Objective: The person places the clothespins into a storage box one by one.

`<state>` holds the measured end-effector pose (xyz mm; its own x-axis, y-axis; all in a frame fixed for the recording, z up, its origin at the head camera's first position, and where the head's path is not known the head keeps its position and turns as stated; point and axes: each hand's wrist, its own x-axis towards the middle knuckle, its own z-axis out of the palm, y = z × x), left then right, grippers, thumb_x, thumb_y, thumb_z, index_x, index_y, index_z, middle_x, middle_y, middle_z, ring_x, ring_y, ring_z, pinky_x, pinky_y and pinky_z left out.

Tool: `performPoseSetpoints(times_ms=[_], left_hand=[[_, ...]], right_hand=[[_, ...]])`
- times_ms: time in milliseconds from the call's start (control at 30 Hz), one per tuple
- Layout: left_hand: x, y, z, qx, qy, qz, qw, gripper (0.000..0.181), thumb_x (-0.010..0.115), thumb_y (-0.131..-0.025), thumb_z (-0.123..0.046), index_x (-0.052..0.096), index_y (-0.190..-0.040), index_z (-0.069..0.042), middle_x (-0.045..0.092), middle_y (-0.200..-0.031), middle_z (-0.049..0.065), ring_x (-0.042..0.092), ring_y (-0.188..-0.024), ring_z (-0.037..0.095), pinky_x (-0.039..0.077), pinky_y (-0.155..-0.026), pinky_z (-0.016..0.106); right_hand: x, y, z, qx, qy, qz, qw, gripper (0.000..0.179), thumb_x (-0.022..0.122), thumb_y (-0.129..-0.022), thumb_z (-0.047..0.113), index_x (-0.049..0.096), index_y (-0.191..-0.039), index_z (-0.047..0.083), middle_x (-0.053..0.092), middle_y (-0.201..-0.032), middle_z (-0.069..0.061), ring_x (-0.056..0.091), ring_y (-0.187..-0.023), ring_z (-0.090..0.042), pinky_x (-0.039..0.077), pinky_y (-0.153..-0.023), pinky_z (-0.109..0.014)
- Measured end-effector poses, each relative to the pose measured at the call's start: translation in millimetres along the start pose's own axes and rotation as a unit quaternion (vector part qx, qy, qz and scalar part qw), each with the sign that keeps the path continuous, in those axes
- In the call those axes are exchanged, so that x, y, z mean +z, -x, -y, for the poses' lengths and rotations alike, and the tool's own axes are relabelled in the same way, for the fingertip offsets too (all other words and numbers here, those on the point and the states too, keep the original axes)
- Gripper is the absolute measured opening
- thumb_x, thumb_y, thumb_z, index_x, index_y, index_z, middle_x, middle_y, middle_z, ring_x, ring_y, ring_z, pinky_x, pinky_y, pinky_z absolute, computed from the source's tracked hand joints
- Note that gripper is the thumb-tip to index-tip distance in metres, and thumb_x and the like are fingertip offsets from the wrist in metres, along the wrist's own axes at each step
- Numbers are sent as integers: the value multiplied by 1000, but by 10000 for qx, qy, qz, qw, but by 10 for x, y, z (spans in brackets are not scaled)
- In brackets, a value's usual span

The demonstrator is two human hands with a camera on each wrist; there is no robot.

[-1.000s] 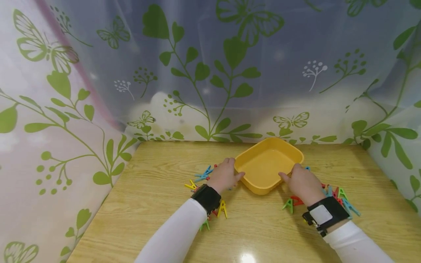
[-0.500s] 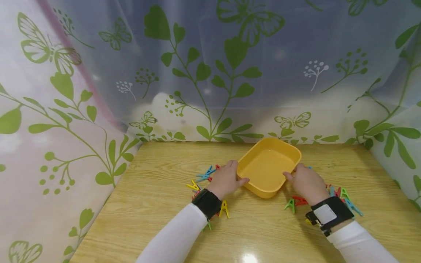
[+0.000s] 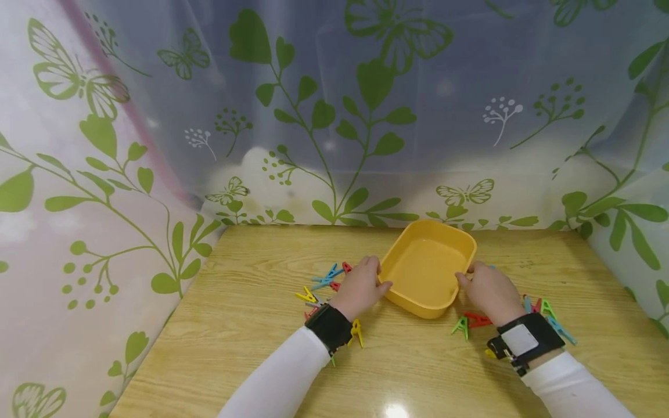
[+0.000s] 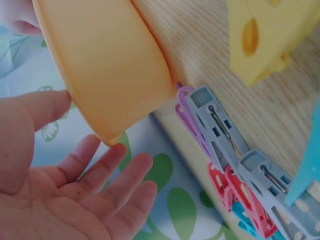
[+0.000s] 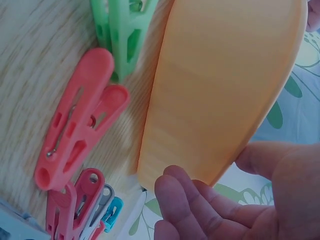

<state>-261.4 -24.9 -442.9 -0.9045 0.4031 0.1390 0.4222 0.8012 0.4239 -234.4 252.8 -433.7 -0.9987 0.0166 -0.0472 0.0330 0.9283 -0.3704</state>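
Observation:
A yellow rectangular plastic tub (image 3: 427,268), empty inside, stands on the wooden table, turned at an angle. At its left side my left hand (image 3: 359,288) holds the rim, thumb toward the front and fingertips farther back. The left wrist view has the thumb and fingertips meeting the tub's edge (image 4: 107,70). Opposite, my right hand (image 3: 490,293) grips the right side. In the right wrist view its thumb touches the rim while the curled fingers lie by the outer wall (image 5: 200,100). Both wrists wear black bands.
Colourful clothespins lie in two loose groups: blue ones (image 3: 326,277) and others around the left hand, red (image 3: 477,319) and green ones (image 3: 461,327) around the right. A patterned curtain (image 3: 334,145) closes off the table's back edge.
The tub has turned somewhat and shifted slightly toward me. Both hands have stayed at its sides, with the right hand moving a little nearer.

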Motion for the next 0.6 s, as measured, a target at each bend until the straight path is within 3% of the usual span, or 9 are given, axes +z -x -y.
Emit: performPoseSetpoints(times_ms=[233, 600], left_hand=[[-49, 33, -46, -209, 185, 145, 9995, 26, 72, -99, -28, 60, -109, -7, 58, -97, 3, 54, -70, 11, 45, -62, 21], [-80, 118, -79, -42, 27, 147, 9999, 26, 74, -97, -30, 62, -106, -9, 59, -96, 1, 53, -70, 10, 44, -63, 21]], right_hand=[[-48, 8, 28, 33, 8, 53, 10000, 51, 50, -107, 28, 57, -128, -18, 67, -118, -36, 68, -99, -47, 54, -84, -58], [-30, -32, 38, 79, 72, 144, 9998, 50, 48, -108, 25, 56, -131, -19, 64, -124, -37, 66, -106, -49, 53, -90, -60]])
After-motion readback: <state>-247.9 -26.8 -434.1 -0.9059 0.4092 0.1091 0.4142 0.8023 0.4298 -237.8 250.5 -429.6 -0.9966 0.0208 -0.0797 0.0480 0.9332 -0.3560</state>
